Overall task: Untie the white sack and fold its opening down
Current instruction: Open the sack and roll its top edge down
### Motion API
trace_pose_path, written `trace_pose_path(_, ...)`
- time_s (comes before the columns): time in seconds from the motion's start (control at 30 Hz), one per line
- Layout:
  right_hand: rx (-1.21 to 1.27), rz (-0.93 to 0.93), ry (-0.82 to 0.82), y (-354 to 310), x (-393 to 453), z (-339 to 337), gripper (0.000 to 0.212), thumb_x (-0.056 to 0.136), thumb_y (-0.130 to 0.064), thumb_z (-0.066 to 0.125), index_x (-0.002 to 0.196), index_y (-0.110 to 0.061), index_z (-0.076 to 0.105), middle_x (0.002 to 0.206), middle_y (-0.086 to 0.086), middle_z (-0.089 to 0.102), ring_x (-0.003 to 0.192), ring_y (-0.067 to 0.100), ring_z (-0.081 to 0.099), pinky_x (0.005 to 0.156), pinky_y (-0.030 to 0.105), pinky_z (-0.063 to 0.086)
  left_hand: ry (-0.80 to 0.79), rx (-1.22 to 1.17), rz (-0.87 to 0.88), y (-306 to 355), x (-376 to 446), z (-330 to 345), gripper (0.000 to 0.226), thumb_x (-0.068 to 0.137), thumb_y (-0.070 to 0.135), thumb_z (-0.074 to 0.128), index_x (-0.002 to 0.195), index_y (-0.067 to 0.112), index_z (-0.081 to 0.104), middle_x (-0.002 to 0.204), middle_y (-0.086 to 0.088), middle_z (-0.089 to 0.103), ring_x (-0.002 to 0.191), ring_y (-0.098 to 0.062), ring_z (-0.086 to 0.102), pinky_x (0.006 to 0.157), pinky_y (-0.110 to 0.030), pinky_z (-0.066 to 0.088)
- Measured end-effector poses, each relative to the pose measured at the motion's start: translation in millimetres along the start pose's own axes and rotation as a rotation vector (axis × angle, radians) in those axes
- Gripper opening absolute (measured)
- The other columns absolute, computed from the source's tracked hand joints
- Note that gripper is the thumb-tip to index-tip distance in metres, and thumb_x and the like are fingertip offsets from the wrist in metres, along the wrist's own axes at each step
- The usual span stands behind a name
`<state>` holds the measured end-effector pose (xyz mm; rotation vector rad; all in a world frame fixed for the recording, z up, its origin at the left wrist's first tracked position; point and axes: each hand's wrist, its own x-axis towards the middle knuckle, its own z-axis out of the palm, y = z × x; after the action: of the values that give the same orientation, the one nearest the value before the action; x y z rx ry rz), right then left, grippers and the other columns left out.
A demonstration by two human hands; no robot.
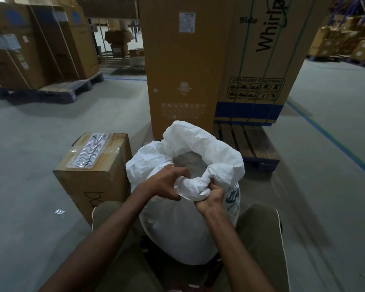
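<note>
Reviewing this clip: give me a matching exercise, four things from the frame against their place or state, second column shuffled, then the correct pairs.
1. white sack
2. left hand
3. right hand
4. small cardboard box

A. stands left of the sack
B. grips the bunched rim from below
C. mouth open, between the knees
D. pinches the near rim from the left

Pairs: 1-C, 2-D, 3-B, 4-A

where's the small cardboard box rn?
Head view, left of centre: the small cardboard box stands on the floor, against the left side of the white sack, by the person's left knee.
</note>
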<state>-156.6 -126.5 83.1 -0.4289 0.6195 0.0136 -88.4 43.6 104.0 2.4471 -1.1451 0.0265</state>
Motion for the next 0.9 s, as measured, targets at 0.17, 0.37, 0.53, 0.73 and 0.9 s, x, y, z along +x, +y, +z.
trace_pose_path(0.17,0.036,-0.135,-0.024,-10,-1,5,0.032,0.106,-0.027,0.044,0.109,-0.002,0.065,0.104,0.021,0.069,0.093,0.033,0.066,0.063,0.041,0.064,0.227,0.189,-0.014,-11,0,14,0.018,0.072,0.036,0.077,0.083,0.024,0.069,0.08,0.006,0.072,0.071,-0.019,0.069,0.063,-0.037,0.058)
trace_pose_path(0.37,-0.362,-0.582,0.404,11,-20,11,0.086,0.076,-0.022,0.087,0.14,-0.013,0.03,0.135,0.009,0.037,0.123,0.031,0.05,0.098,0.047,0.055,0.682,0.309,0.042,-14,-16,32,0.021,0.068,0.0,0.076,0.065,0.014,0.061,0.06,-0.002,0.056,0.05,-0.022,0.05,0.047,-0.029,0.04)
trace_pose_path(0.53,-1.508,-1.531,0.032,20,-33,-8,0.08,0.066,-0.026,0.081,0.136,-0.014,0.044,0.137,0.013,0.043,0.132,0.031,0.042,0.112,0.048,0.034,0.7,0.429,0.189,-20,-23,42,0.028,0.068,-0.006,0.072,0.075,0.018,0.059,0.07,-0.001,0.056,0.06,-0.023,0.048,0.049,-0.034,0.039)
trace_pose_path(0.73,-2.33,-1.131,-0.477,-26,-12,23,0.098,0.068,-0.062,0.072,0.151,-0.033,0.029,0.155,0.004,0.028,0.145,0.027,0.026,0.12,0.056,0.022,0.742,0.417,0.105,-22,-27,43,0.027,0.067,-0.01,0.068,0.069,0.015,0.057,0.066,-0.002,0.051,0.061,-0.023,0.043,0.049,-0.036,0.036)
trace_pose_path(0.9,-2.518,-1.253,-0.506,-22,-4,33,0.101,0.065,-0.029,0.089,0.151,-0.02,0.037,0.146,0.012,0.048,0.127,0.033,0.052,0.1,0.048,0.05,0.811,0.168,-0.094,-6,-27,45,0.021,0.074,-0.002,0.076,0.07,0.012,0.061,0.068,-0.002,0.059,0.064,-0.022,0.047,0.054,-0.036,0.042)
